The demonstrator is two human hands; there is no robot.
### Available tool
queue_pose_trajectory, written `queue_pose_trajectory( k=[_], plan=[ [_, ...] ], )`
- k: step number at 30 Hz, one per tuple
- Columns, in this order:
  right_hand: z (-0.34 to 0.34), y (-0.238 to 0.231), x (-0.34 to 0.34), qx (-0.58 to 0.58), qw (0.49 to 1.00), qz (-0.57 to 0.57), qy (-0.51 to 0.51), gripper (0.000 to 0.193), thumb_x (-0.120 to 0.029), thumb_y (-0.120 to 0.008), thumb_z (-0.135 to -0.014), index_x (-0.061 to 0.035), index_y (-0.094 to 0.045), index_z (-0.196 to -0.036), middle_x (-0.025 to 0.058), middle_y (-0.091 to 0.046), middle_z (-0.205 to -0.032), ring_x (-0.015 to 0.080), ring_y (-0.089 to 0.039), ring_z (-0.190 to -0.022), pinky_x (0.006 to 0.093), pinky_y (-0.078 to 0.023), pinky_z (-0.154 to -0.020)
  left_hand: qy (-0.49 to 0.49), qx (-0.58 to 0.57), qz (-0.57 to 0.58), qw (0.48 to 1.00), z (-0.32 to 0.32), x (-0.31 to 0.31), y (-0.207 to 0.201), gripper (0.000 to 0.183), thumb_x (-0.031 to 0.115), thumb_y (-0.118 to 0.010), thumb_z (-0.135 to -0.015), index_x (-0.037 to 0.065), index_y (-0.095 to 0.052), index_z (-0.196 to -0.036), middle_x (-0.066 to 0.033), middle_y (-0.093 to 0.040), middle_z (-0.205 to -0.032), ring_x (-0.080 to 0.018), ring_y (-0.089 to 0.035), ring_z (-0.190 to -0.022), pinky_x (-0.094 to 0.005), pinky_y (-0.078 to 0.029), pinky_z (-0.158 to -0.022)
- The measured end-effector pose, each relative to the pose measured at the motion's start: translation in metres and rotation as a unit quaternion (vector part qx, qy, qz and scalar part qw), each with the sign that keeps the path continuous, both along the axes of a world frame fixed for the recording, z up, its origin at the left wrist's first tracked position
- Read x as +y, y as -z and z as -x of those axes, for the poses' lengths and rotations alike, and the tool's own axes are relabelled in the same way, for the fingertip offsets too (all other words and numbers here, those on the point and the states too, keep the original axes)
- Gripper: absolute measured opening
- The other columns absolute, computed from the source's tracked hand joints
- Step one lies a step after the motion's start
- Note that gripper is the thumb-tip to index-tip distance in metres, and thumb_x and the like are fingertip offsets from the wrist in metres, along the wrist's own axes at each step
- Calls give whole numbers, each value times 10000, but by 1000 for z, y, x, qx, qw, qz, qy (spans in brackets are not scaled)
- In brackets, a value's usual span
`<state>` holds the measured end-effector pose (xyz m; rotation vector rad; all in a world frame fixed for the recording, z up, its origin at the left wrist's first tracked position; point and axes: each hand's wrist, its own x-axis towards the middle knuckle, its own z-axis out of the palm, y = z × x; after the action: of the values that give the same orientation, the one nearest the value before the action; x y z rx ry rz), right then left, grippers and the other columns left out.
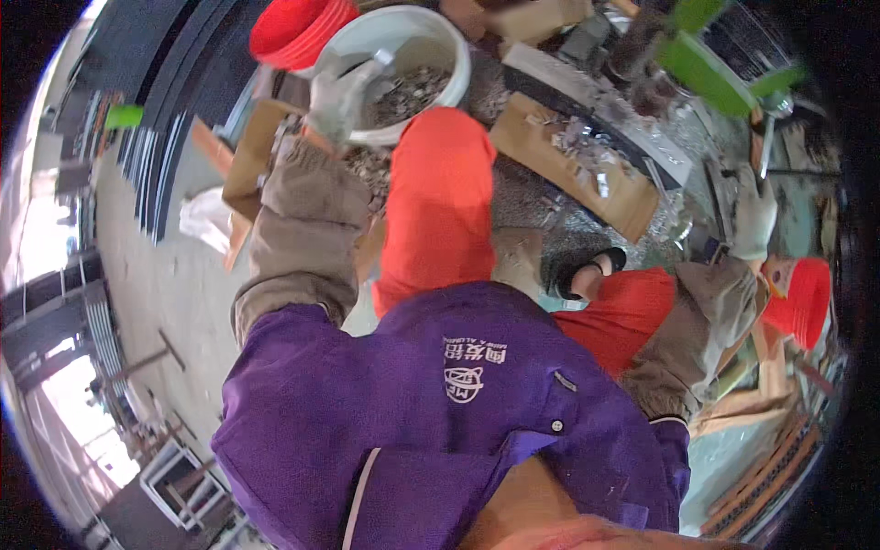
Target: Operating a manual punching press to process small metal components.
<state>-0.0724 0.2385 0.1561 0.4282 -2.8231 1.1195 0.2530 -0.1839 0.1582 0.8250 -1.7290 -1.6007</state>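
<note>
My left hand (337,101), in a white glove, is over the left rim of a white bucket (463,69). Its fingers close on a small pale metal piece (379,61), blurred at its edges. Small grey metal bits (412,92) lie in the bucket. Far to the right, my right hand (755,218), also gloved, grips a hammer (766,151) by its handle. The hammer's silvery head points up and away from me, near a green metal machine part (706,75).
A red bucket (298,35) adjoins the white one; another red bucket (807,298) is beside my right forearm. Flat cardboard (577,165) bears shiny scraps. An open cardboard box (252,160) is left of my left arm. Dark metal profiles (165,119) are stacked at the far left.
</note>
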Motion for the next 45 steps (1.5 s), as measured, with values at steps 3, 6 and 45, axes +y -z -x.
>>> queue_pose_trajectory(
  k=[3,6,45],
  plan=[
    [40,25,49,161,976,-118,-82,391,-339,-572,-819,-28,-617,-1051,139,-608,-713,210,-498,-605,347,-423,-618,-10,-173,-73,982,-66,-19,17,307,199,-643,-811,-24,-598,-1017,-103,-642,-892,-167,-613,-763,-263,-506,-650],
    [23,13,16,17,998,-68,-7,402,-344,-564,-834,-3,-613,-1041,151,-615,-744,226,-521,-636,347,-430,-641,-42,-231,-134,963,-157,-55,79,273,172,-641,-808,-10,-607,-1008,-76,-645,-889,-170,-612,-760,-255,-497,-650],
    [-24,-15,-4,29,999,3,43,234,-232,-563,-802,1,-549,-785,195,-547,-639,325,-558,-602,381,-421,-559,223,-483,410,741,178,105,199,427,295,-588,-702,92,-594,-1078,-160,-604,-1063,-325,-576,-980,-411,-466,-831]
  ],
)
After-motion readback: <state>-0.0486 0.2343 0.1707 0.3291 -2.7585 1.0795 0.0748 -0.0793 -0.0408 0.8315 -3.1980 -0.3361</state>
